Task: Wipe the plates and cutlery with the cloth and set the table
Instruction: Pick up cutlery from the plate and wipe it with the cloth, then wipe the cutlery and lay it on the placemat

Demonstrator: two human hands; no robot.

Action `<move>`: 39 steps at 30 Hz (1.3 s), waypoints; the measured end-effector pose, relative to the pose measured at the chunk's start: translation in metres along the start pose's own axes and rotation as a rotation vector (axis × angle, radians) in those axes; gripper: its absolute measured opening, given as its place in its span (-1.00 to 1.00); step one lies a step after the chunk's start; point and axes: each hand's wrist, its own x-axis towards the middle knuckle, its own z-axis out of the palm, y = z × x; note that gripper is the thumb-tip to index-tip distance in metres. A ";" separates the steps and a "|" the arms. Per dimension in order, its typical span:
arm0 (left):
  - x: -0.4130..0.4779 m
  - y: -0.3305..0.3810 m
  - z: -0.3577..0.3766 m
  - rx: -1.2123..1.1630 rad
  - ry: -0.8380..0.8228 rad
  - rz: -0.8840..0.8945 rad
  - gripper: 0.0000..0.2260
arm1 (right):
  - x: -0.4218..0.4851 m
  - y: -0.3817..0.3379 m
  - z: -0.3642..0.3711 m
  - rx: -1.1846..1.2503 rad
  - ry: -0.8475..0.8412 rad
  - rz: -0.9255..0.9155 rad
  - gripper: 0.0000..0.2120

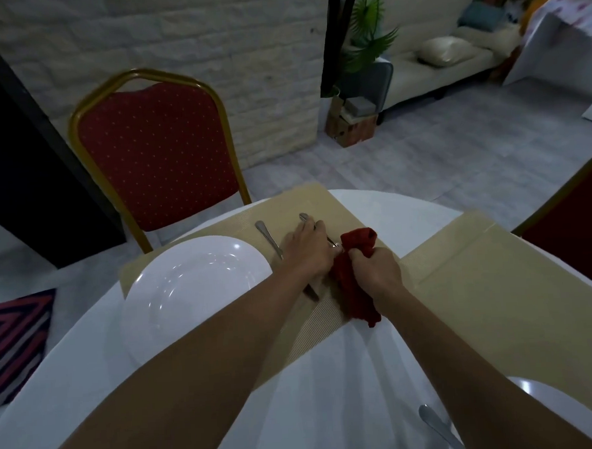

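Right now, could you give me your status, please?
Left hand holds one cutlery piece. Right hand grips red cloth against it. Second piece, white plate beside, not blocking.

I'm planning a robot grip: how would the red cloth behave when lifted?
Probably floppy: the red cloth bunches in the right hand and sags onto the placemat. Likely light, since one hand holds it up. Its textured weave looks unlikely to slip.

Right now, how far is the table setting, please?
Looks done: white plate lies on the left placemat, one utensil beside it. In hand: left hand holds a cutlery piece, right hand grips the red cloth at its end. Left: the right placemat holds nothing visible yet; a second plate and spoon wait nearby.
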 end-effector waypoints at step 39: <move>0.028 0.001 0.003 -0.078 -0.014 0.027 -0.30 | 0.001 0.038 -0.021 0.127 0.244 -0.148 -0.78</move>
